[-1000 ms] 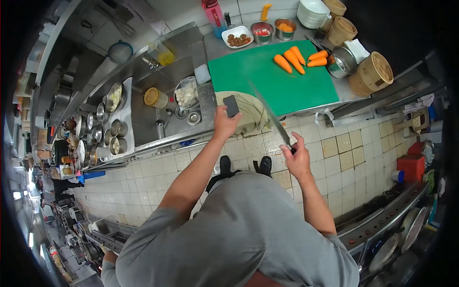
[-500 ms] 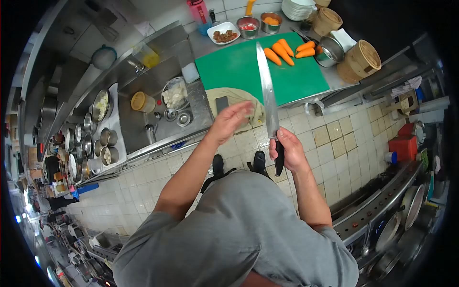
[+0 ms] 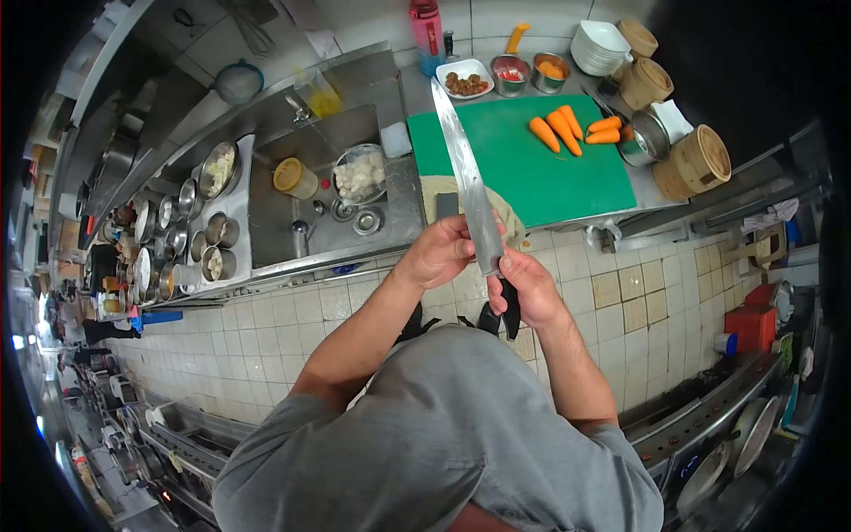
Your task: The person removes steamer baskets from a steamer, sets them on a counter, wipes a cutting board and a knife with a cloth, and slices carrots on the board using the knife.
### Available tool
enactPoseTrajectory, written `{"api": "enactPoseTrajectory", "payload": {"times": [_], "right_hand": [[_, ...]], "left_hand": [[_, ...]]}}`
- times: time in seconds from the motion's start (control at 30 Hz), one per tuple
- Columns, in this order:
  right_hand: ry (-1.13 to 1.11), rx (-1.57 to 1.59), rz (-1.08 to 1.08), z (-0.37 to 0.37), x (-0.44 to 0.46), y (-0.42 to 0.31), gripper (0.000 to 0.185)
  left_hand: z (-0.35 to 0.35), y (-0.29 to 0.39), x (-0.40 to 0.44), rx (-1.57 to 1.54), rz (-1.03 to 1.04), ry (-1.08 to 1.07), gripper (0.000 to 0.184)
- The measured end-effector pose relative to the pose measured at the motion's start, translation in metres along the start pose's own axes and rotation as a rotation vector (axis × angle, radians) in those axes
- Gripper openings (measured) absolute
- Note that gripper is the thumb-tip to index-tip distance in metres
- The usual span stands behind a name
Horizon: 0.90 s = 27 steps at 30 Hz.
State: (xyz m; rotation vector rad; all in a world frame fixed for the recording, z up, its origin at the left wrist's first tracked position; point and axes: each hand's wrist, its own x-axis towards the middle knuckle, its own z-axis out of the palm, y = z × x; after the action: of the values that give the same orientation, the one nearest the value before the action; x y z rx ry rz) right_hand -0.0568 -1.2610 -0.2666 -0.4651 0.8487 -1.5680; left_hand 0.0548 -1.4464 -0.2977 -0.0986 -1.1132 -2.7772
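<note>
The right grip (image 3: 530, 288) is closed on the knife (image 3: 472, 182) at its handle end, thumb against the base of the blade; the blade slants up and leftward out of that grip; the left grip (image 3: 439, 254) is at the lower blade, fingertips reaching behind it, though whether they clasp it I cannot tell; beyond the hands a grey block (image 3: 447, 206) lies on a cloth (image 3: 429, 197), beside the green board (image 3: 523, 177) bearing carrots (image 3: 565, 133) on the desk (image 3: 644, 183).
</note>
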Motion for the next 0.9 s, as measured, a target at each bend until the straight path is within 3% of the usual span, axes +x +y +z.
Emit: {"api": "enactPoseTrajectory", "payload": {"times": [0.27, 0.37, 0.43, 0.9], "right_hand": [[-0.043, -0.053, 0.012, -0.002, 0.003, 0.002, 0.033], [-0.034, -0.091, 0.031, -0.002, 0.003, 0.003, 0.031], [-0.05, -0.09, 0.024, 0.0, 0.002, 0.002, 0.031], [-0.106, -0.042, 0.046, 0.007, 0.001, -0.006, 0.03]], "left_hand": [[0.004, 0.03, 0.004, -0.102, -0.016, -0.048, 0.066], [-0.003, 0.061, 0.016, -0.098, 0.134, -0.062, 0.066], [-0.011, 0.071, 0.016, 0.067, 0.079, 0.02, 0.064], [-0.012, 0.076, 0.016, 0.0, 0.087, -0.036, 0.063]]}}
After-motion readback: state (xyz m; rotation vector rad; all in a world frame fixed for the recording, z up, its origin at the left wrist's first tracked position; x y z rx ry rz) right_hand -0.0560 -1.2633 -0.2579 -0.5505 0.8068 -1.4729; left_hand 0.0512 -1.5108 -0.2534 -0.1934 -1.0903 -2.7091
